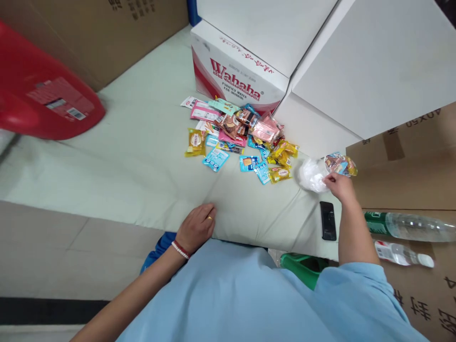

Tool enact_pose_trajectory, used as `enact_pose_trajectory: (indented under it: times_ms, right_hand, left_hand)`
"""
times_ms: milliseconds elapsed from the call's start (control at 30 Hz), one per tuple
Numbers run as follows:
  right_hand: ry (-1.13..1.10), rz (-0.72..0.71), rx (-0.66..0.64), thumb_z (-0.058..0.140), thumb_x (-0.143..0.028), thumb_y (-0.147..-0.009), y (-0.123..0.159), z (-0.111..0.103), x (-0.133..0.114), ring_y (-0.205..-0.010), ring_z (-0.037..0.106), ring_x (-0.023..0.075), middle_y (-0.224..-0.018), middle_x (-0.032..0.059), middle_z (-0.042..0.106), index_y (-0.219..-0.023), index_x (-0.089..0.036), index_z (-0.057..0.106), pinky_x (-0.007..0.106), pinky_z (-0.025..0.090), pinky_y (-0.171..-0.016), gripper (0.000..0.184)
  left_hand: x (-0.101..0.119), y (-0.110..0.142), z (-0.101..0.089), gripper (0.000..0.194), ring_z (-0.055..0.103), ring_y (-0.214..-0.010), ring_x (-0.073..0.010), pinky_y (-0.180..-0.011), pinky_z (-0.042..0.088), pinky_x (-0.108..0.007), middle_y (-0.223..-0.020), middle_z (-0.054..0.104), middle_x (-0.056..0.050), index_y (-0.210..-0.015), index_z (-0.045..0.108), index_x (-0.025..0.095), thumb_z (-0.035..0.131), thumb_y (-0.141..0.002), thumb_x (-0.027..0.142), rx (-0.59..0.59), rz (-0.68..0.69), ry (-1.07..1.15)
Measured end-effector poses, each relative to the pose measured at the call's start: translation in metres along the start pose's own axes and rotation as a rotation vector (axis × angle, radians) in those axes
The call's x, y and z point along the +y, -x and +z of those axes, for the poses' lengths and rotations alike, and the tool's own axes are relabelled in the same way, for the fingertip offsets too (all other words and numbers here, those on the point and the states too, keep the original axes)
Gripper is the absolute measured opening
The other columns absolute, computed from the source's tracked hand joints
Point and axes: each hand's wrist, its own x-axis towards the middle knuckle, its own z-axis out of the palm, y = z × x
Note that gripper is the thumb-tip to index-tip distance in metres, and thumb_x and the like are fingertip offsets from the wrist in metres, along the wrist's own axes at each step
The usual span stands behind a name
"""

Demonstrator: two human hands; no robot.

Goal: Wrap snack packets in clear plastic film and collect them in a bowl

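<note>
My left hand [197, 225] rests on the front edge of the pale green covered surface, its fingers curled together with nothing visible in them. Over on the right, my right hand [340, 186] pinches a translucent plastic bag [313, 175]. Colourful snack packets [340, 164] show at that bag's right end, just beyond my fingers. A loose heap of wrapped snacks [231, 126] lies in the middle, with brown, pink, blue and yellow packets. Along its front are blue packets [216, 159] and yellow packets [280, 174]. Below my right hand lies a black phone [327, 221].
Behind the heap stands a white and red water carton [238, 71], beside large white boxes [370, 57]. A red jug [46, 90] stands at the left near a cardboard box [117, 38]. Plastic bottles [420, 226] lie on cardboard at the right. Below the edge is a green container [302, 268].
</note>
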Motion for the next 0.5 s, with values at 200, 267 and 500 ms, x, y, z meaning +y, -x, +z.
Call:
enact_pose_trajectory:
  times_ms: [200, 267, 500]
  right_hand:
    - [-0.245, 0.038, 0.1, 0.065, -0.04, -0.079, 0.008, -0.015, 0.011, -0.076, 0.062, 0.0229, -0.082, 0.0079, 0.072, -0.091, -0.019, 0.074, 0.035, 0.046, -0.076, 0.026]
    - [-0.321, 0.03, 0.126, 0.066, -0.04, -0.078, 0.011, -0.017, 0.012, -0.074, 0.059, 0.0218, -0.081, 0.0074, 0.071, -0.089, -0.019, 0.074, 0.036, 0.046, -0.074, 0.025]
    - [-1.127, 0.026, 0.354, 0.076, -0.039, -0.067, 0.05, -0.021, -0.027, -0.052, 0.035, 0.0113, -0.061, -0.0055, 0.045, -0.077, -0.025, 0.058, 0.026, 0.03, -0.049, 0.026]
  left_hand:
    - [-0.001, 0.001, 0.002, 0.027, 0.068, -0.111, -0.0273, -0.096, 0.058, -0.045, -0.121, 0.071, -0.016, -0.115, 0.069, 0.016, 0.057, -0.093, 0.008, 0.0, -0.01, 0.002]
    - [-0.001, 0.002, 0.003, 0.026, 0.068, -0.111, -0.0275, -0.096, 0.058, -0.045, -0.121, 0.072, -0.016, -0.114, 0.069, 0.016, 0.057, -0.093, 0.009, 0.007, -0.017, 0.012]
    - [0.002, -0.009, -0.014, 0.02, 0.07, -0.102, -0.0213, -0.092, 0.059, -0.038, -0.11, 0.073, -0.011, -0.105, 0.072, 0.02, 0.053, -0.099, 0.019, 0.053, -0.277, 0.369]
